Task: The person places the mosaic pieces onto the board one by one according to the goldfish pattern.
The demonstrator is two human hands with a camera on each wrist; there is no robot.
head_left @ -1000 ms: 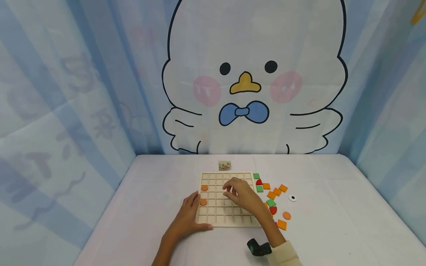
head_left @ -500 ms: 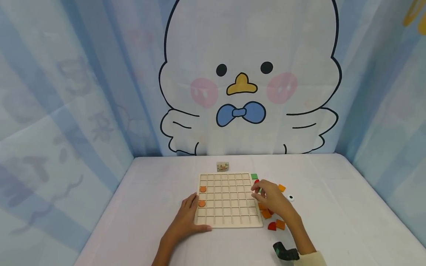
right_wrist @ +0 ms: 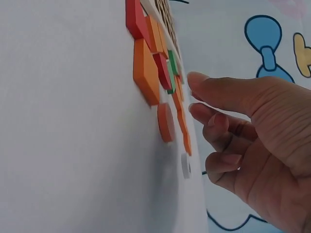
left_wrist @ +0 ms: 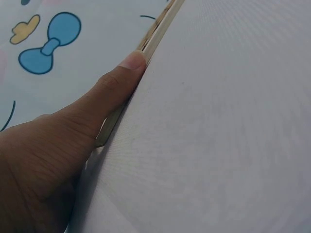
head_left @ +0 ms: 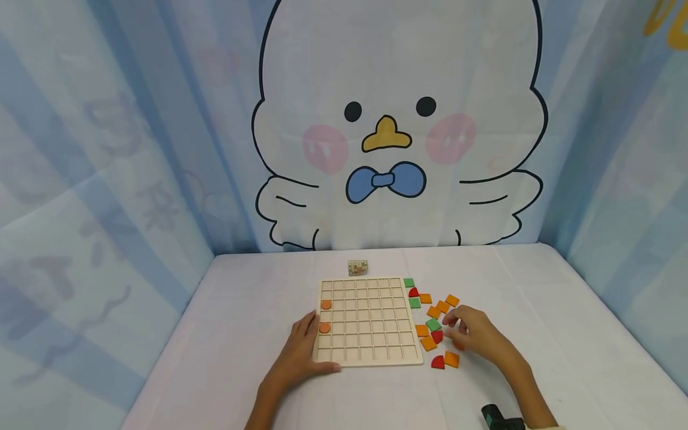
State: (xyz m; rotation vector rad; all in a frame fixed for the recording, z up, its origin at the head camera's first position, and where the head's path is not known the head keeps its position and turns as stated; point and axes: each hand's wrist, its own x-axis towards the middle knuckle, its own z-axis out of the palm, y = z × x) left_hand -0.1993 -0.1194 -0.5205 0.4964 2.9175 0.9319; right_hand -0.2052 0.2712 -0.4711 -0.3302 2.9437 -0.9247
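A pale wooden grid board [head_left: 371,323] lies flat on the table. Two orange discs sit in it near its left side, an upper disc [head_left: 325,304] and a lower disc [head_left: 325,328]. My left hand [head_left: 297,348] steadies the near left corner, fingers along the left edge; in the left wrist view its thumb [left_wrist: 109,87] lies straight against the front edge. Right of the board, my right hand [head_left: 480,337] hovers over the loose pieces, fingers loosely bent with nothing between them. Below its fingertips in the right wrist view are an orange disc [right_wrist: 165,122] and a white disc [right_wrist: 185,165].
Loose pieces lie beside the board's right edge: several orange squares [head_left: 451,359], green squares [head_left: 409,282] and red quarter-round pieces [head_left: 438,362]. Behind the board is a small patterned item [head_left: 358,267]. A printed curtain [head_left: 392,221] hangs behind the table.
My right hand has moved from above the board rightward to the loose pieces. The left hand stays at the board's corner, and both orange discs remain in the grid.
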